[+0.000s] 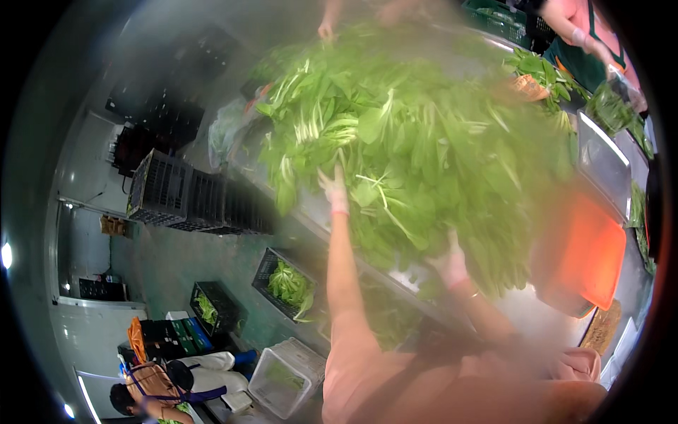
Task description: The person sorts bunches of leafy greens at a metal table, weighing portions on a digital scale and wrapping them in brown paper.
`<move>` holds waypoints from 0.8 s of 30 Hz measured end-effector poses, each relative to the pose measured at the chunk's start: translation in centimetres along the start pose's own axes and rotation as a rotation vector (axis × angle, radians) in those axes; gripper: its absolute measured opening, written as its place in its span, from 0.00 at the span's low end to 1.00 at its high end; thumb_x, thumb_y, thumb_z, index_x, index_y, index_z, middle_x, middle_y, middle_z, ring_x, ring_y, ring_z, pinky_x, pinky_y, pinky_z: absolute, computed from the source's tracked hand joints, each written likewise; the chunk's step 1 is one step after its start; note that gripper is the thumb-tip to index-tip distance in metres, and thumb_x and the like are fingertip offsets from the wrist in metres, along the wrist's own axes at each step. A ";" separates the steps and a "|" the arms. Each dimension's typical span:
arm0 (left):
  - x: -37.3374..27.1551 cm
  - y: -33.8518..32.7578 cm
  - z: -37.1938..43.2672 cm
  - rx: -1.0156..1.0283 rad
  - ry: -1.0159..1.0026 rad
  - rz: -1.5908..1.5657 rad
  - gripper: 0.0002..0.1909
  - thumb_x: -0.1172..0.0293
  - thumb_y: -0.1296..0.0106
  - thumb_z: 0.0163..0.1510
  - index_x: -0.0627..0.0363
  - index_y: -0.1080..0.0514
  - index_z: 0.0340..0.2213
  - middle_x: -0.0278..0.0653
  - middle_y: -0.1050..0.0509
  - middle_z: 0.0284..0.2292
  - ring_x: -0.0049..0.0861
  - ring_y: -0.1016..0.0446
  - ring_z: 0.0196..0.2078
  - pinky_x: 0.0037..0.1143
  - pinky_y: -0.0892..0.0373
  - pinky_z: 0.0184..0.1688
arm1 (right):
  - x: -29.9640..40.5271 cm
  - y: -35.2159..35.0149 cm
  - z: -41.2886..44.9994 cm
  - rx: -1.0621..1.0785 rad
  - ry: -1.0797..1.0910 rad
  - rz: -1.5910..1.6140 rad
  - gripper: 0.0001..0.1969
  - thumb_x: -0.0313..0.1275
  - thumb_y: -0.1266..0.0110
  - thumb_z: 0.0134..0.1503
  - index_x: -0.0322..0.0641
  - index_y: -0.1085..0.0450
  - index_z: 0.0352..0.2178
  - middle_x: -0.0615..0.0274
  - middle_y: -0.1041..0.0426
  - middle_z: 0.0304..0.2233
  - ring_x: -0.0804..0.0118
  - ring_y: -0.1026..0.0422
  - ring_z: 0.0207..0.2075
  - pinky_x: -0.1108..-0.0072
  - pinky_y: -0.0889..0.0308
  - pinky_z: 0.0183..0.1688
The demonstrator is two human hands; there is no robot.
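A large heap of leafy green vegetables (424, 143) with pale stems covers the metal work table (318, 204) before me. My left hand (335, 191), in a thin pale glove, reaches to the heap's near left edge, fingers spread against the leaves. Lower right, my right hand (453, 265), gloved too, is at the heap's near edge, its fingers partly hidden among leaves and blurred; whether it grips any cannot be told. Haze over the picture blurs much of the heap's right side.
An orange plastic bin (598, 249) and a metal scale-like tray (604, 159) stand right. Black crates (175, 185) are stacked left; a crate of greens (270, 281) and a white crate (286, 376) stand on the floor. Co-workers' hands (326, 29) are across the table; other people work top right and bottom left.
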State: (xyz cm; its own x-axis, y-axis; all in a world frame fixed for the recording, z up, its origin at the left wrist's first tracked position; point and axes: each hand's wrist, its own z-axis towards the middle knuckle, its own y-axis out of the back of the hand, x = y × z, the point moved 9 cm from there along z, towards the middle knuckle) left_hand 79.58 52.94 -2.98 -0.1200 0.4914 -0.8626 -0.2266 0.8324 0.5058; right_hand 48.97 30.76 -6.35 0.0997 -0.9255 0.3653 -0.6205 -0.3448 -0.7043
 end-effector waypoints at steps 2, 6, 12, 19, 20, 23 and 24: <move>-0.2 -1.4 -0.1 -0.032 -0.015 -0.069 0.48 0.38 0.54 0.45 0.51 0.60 0.58 0.59 0.58 0.56 0.53 0.48 0.55 0.38 0.46 0.55 | 2.0 -1.4 -0.7 -0.074 0.098 -0.008 0.36 0.50 0.48 0.50 0.41 0.49 0.54 0.58 0.41 0.52 0.54 0.41 0.53 0.48 0.52 0.53; -1.7 -4.7 0.3 -0.037 0.033 -0.060 0.49 0.38 0.54 0.46 0.53 0.62 0.58 0.60 0.57 0.56 0.53 0.49 0.56 0.37 0.46 0.55 | 2.6 0.3 3.6 -0.067 0.188 0.176 0.30 0.46 0.49 0.52 0.43 0.44 0.51 0.59 0.39 0.51 0.55 0.39 0.51 0.52 0.43 0.49; -3.1 -8.9 1.5 -0.038 0.025 0.035 0.47 0.40 0.55 0.47 0.54 0.61 0.58 0.63 0.59 0.56 0.56 0.48 0.55 0.40 0.43 0.52 | 7.9 -2.2 3.7 -0.117 0.390 -0.102 0.29 0.48 0.51 0.52 0.42 0.42 0.50 0.60 0.39 0.51 0.56 0.39 0.51 0.55 0.43 0.51; -8.3 -18.5 0.5 -0.087 0.145 0.246 0.38 0.47 0.60 0.52 0.38 0.62 0.58 0.61 0.64 0.57 0.66 0.52 0.53 0.46 0.42 0.50 | 16.1 -1.5 10.5 -0.128 0.428 0.113 0.29 0.52 0.57 0.53 0.48 0.43 0.52 0.61 0.42 0.54 0.54 0.42 0.53 0.54 0.46 0.52; -9.4 -19.6 0.1 -0.045 0.184 0.219 0.43 0.38 0.61 0.49 0.43 0.64 0.59 0.63 0.64 0.57 0.66 0.54 0.54 0.47 0.45 0.51 | 17.8 -1.2 12.0 -0.076 0.386 0.120 0.31 0.54 0.58 0.52 0.49 0.42 0.52 0.63 0.41 0.54 0.55 0.42 0.53 0.54 0.48 0.52; -12.3 -21.9 -1.3 -0.037 0.279 -0.029 0.54 0.28 0.61 0.40 0.43 0.68 0.59 0.68 0.66 0.56 0.68 0.55 0.55 0.49 0.49 0.53 | 21.4 -1.1 12.5 -0.200 0.444 0.012 0.31 0.56 0.59 0.51 0.52 0.42 0.52 0.65 0.41 0.53 0.53 0.43 0.53 0.52 0.49 0.52; -12.5 -21.6 -0.6 0.019 0.263 -0.072 0.54 0.28 0.61 0.40 0.43 0.68 0.59 0.68 0.65 0.56 0.68 0.54 0.55 0.49 0.49 0.53 | 23.3 -1.0 12.5 -0.188 0.589 -0.371 0.33 0.56 0.57 0.50 0.51 0.45 0.53 0.63 0.43 0.55 0.53 0.45 0.55 0.51 0.52 0.53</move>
State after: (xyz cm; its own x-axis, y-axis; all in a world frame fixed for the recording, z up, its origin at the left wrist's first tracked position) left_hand 85.39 28.67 -3.17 -0.3521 0.3495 -0.8682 -0.2262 0.8684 0.4413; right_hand 61.58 7.60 -4.75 -0.0732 -0.4966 0.8649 -0.7557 -0.5383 -0.3731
